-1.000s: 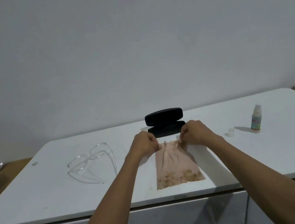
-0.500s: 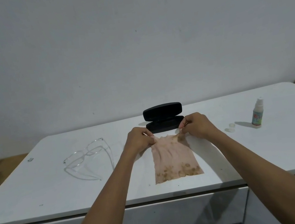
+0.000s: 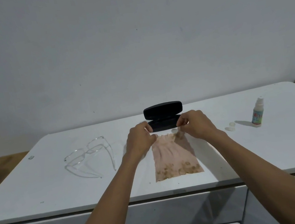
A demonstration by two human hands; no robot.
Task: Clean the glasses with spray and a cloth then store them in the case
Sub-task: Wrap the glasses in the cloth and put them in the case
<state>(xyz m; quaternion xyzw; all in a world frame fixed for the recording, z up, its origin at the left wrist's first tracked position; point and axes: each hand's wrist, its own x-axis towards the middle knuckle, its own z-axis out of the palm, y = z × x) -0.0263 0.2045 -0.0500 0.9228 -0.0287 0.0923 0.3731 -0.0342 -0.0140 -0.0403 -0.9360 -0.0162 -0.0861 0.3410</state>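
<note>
On the white desk (image 3: 266,150): everything for the job is laid out before a plain grey wall.
Left hand (image 3: 141,141): knuckles up, forearm reaching in from the lower left; its fingers are curled and pinch the far left corner of the cloth (image 3: 175,158).
Right hand (image 3: 196,125): also knuckles up, forearm stretched in from the lower right; thumb and fingers pinch the far right corner of the cloth, just in front of the case.
Arms: both bare and extended, converging towards the middle of the desk, the 2 hands apart by about the width of the cloth.
Cloth: pale pink with brownish marks along its near edge; the near part lies flat on the desk, the far edge is gathered and wrinkled between the 2 hands.
Case (image 3: 164,116): black, standing open just behind the hands, lid upright, the tray partly hidden by the fingers.
Glasses (image 3: 89,156): clear-framed, resting on the desk to the left of the left hand, arms unfolded and pointing towards the near edge, untouched.
Spray bottle (image 3: 258,112): small, white, upright at the right side of the desk, well apart from the right hand.
Cap (image 3: 230,127): a small clear piece lying between the right hand and the bottle.
Drawers (image 3: 179,214): pale fronts below the desk edge.
</note>
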